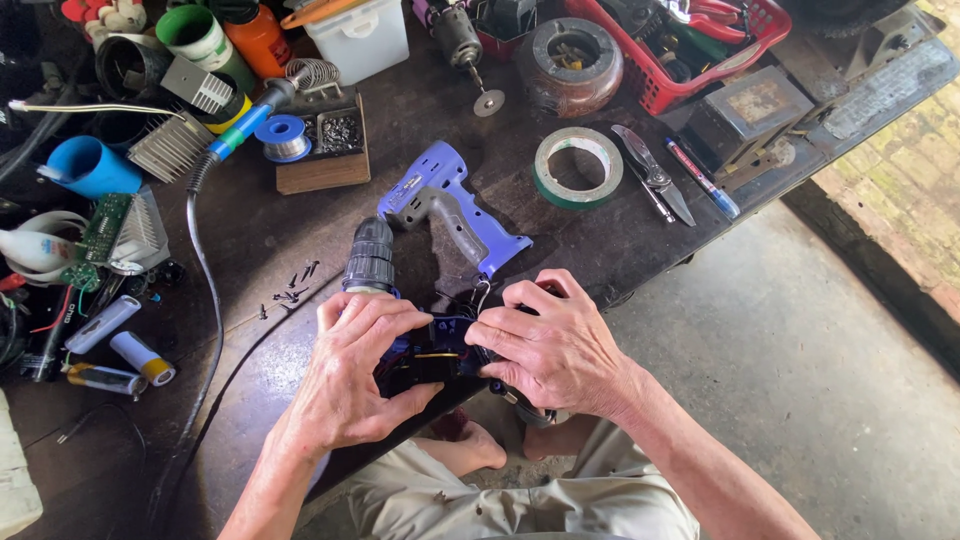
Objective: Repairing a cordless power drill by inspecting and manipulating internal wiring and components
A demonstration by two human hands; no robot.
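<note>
My left hand (355,375) and my right hand (550,345) both grip an opened blue drill body (440,345) at the near edge of the dark workbench (260,230). Wires and dark inner parts show between my fingers. The drill's grey chuck (370,255) sticks out beyond my left hand. The detached blue and grey housing half (450,205) lies just beyond my hands. Several small black screws (292,287) lie loose left of the chuck.
A roll of tape (578,167), pliers (652,175) and a pen (703,178) lie at the right. A red basket (665,90) of tools stands behind. A soldering iron (243,125), solder spool (284,137), battery cells (140,355) and circuit board (105,228) crowd the left.
</note>
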